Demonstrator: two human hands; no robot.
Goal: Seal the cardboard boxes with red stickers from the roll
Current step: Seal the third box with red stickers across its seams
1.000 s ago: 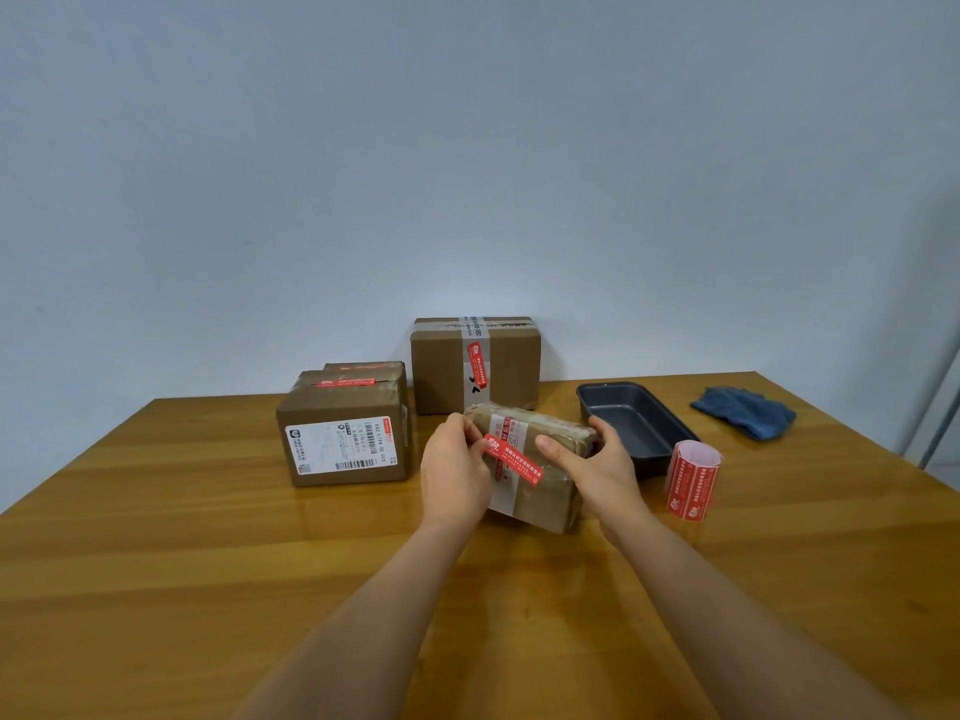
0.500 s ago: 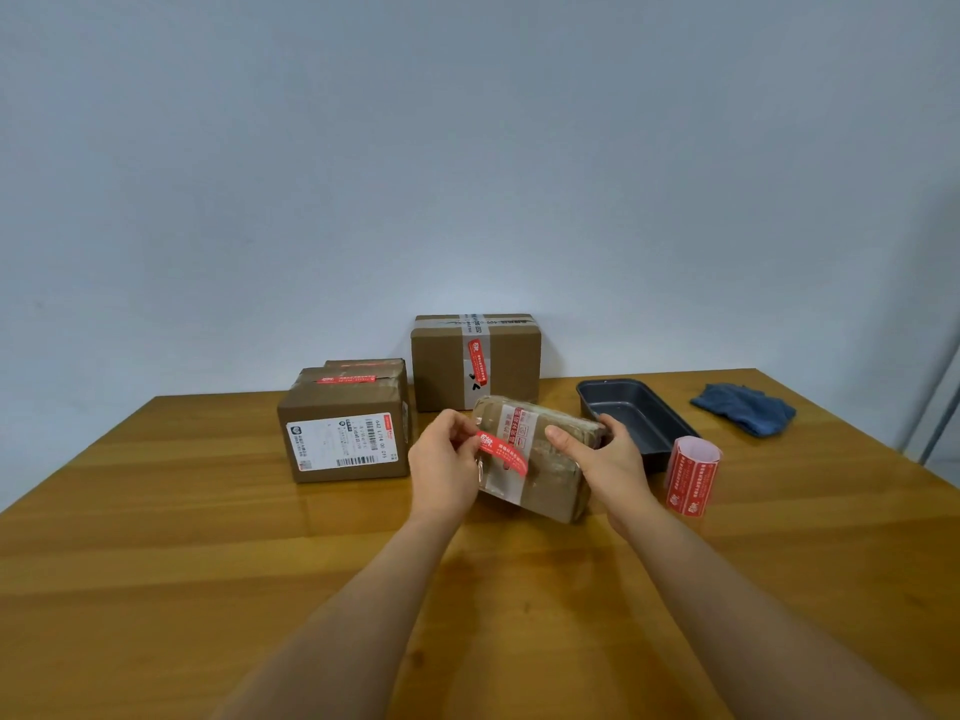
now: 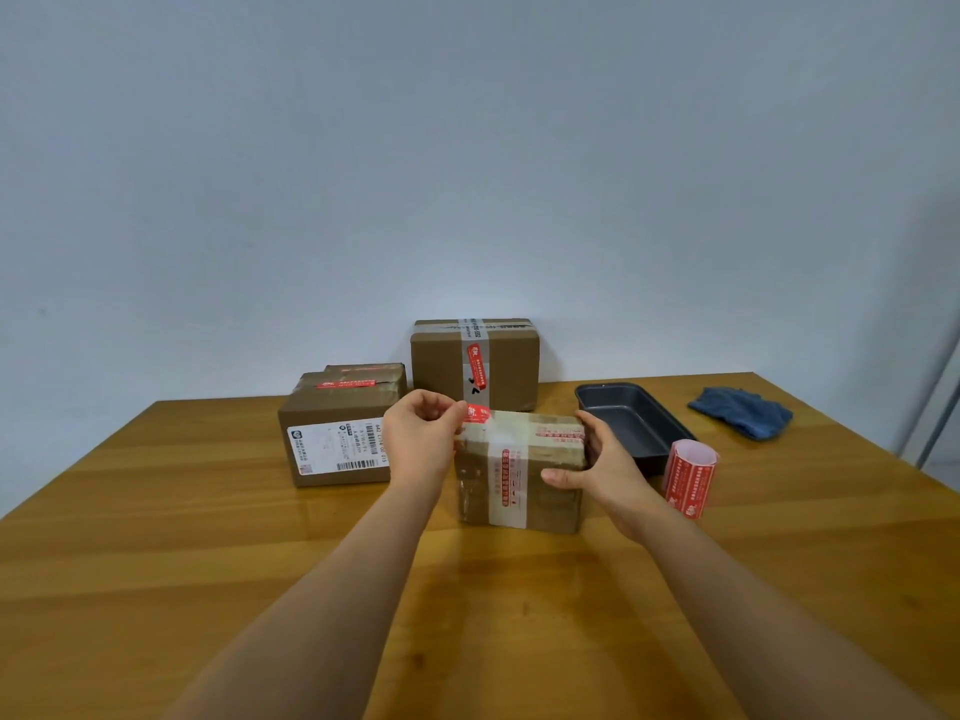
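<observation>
On the wooden table (image 3: 156, 537) by the pale wall (image 3: 467, 148), my left hand (image 3: 422, 444) pinches a red sticker (image 3: 477, 413); my right hand (image 3: 605, 472) grips the box (image 3: 519, 470).

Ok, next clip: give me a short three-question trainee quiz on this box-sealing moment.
1. True or false: the sticker roll stands on the table.
2. What does the left hand pinch?
3. The right hand grips: A) baking pan B) near box C) blue cloth

Key: 1 true; 2 a red sticker at the near box's top edge; 3 B.
</observation>
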